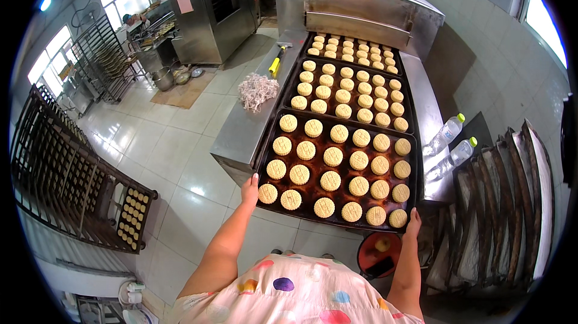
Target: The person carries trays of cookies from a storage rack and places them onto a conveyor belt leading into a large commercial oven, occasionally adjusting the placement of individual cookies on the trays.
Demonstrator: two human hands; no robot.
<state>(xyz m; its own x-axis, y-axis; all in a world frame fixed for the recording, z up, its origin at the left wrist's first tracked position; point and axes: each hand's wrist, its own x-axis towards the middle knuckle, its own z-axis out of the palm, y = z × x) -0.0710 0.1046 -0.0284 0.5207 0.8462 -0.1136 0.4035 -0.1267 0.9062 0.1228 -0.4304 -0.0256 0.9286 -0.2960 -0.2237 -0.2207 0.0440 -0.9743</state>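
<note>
A dark baking tray (pixel 313 206) with rows of round, pale, stamped mooncakes (pixel 333 156) juts out toward me from the metal oven conveyor. My left hand (pixel 250 190) grips its near left corner, and my right hand (pixel 414 223) holds the near right corner. Parts of the fingers are hidden at the tray's edge. Beyond it lies a second tray (pixel 332 95) of mooncakes, and a third tray (pixel 355 63) sits farther back at the oven mouth.
On the left ledge lie a bundled string mop head (pixel 257 92) and a yellow-handled scraper (pixel 277 62). Two clear bottles (pixel 446 133) stand at right, above upright stacked trays (pixel 503 203). A tray rack (pixel 72 173) stands left. A red stool (pixel 370 258) is below the tray.
</note>
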